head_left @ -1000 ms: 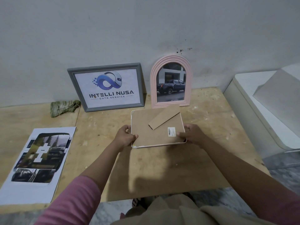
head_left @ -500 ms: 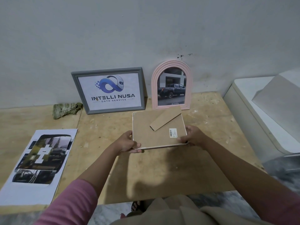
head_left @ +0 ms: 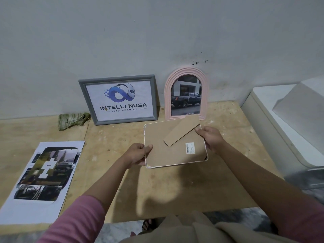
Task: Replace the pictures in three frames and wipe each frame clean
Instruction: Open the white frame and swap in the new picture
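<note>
- Hands are holding a white-edged frame [head_left: 175, 146] back-side up above the wooden table [head_left: 175, 190], so its front and whatever picture it carries are hidden from the camera.
- Left hand [head_left: 137, 155] is gripping the frame's left edge, thumb lying on the brown backing board and the other fingers curling underneath, out of sight.
- Right hand [head_left: 211, 137] is grasping the far right edge near the corner; its fingertips are disappearing behind the frame, so how far they wrap cannot be told.
- Cardboard stand flap [head_left: 182, 131] is lying diagonally across the backing, its upper end reaching the frame's far right corner beside the right hand.
- Barcode sticker [head_left: 190, 148] is sitting on the backing near the right side; its print is too small to read.
- Grey frame [head_left: 117, 99] with the "INTELLI NUSA" logo is leaning against the wall, and a pink arched frame [head_left: 186, 93] showing a dark pickup truck is leaning just to its right, its bottom edge partly covered by the held frame.
- Green cloth [head_left: 73, 120] is lying crumpled beside the grey frame's left side.
- Printed sheet [head_left: 43, 174] is lying at the table's left, its dark photographs blurred and hard to make out.
- White object [head_left: 289, 128] at the right is being cut off by the picture's edge.
</note>
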The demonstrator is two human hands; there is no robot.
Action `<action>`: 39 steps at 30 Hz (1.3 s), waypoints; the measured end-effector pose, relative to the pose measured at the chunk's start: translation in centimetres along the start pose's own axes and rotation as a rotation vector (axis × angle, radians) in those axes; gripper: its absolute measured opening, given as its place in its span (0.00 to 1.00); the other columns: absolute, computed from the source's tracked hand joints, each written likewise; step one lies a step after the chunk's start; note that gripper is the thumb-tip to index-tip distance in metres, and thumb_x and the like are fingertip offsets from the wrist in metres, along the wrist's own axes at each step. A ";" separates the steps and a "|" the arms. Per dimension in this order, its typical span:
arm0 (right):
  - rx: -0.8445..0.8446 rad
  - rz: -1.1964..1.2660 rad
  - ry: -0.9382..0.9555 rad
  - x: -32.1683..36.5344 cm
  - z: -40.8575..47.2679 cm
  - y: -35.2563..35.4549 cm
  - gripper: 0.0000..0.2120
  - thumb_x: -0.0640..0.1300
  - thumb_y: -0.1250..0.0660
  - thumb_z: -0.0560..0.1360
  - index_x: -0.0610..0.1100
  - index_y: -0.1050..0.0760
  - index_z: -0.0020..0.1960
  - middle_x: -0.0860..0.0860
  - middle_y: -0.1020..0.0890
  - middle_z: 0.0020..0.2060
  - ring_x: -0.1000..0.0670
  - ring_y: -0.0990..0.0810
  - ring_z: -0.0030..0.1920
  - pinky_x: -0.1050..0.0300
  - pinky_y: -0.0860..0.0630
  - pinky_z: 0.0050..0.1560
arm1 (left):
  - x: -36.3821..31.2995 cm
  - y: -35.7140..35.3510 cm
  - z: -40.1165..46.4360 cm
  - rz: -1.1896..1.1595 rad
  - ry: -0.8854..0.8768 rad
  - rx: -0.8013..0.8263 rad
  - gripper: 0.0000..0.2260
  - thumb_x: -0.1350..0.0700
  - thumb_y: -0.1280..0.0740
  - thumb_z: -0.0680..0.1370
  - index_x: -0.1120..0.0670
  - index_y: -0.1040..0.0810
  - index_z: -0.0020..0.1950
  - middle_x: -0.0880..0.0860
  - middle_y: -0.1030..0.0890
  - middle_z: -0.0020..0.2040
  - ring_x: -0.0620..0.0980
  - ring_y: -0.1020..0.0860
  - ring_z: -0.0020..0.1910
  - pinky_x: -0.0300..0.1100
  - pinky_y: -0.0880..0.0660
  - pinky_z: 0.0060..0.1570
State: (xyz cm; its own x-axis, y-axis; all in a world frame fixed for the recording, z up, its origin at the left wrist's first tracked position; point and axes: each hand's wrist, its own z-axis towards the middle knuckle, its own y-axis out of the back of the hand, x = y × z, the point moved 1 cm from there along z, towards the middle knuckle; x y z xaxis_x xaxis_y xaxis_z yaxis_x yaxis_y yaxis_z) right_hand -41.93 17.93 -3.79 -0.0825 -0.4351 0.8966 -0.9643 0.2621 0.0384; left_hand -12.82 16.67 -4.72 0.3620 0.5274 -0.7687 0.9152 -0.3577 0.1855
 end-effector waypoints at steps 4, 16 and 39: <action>-0.076 0.019 0.014 -0.1 0.1 -0.2 0.08 0.41 0.32 0.75 0.35 0.20 0.47 0.44 0.17 0.37 0.48 0.19 0.33 0.54 0.21 0.39 | -0.4 0.0 0.4 0.002 -0.035 -0.038 0.11 0.50 0.34 0.78 0.57 0.29 0.53 0.57 0.20 0.45 0.51 0.20 0.34 0.40 0.22 0.27; -0.068 0.084 0.080 0.6 -0.4 -1.3 0.03 0.37 0.32 0.74 0.37 0.22 0.43 0.42 0.20 0.35 0.47 0.22 0.32 0.56 0.24 0.37 | -1.0 0.3 0.5 0.039 -0.147 -0.170 0.17 0.43 0.39 0.79 0.57 0.25 0.52 0.57 0.21 0.32 0.56 0.24 0.26 0.51 0.22 0.34; 0.130 0.132 0.022 -0.5 0.1 -1.4 0.16 0.26 0.45 0.75 0.36 0.22 0.54 0.38 0.18 0.43 0.39 0.20 0.43 0.46 0.22 0.48 | -5.6 -1.7 2.7 0.816 -0.443 -0.387 0.18 0.39 0.35 0.75 0.47 0.21 0.59 0.49 0.20 0.58 0.52 0.24 0.58 0.50 0.31 0.60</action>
State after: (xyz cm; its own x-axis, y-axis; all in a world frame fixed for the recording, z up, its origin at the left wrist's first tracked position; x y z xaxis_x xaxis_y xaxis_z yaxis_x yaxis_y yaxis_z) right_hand -40.57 17.73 -4.29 -0.2058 -0.3850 0.8997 -0.9700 0.2017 -0.1356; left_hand -16.90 12.26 -2.42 0.8775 -0.1291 -0.4619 0.4402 -0.1654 0.8825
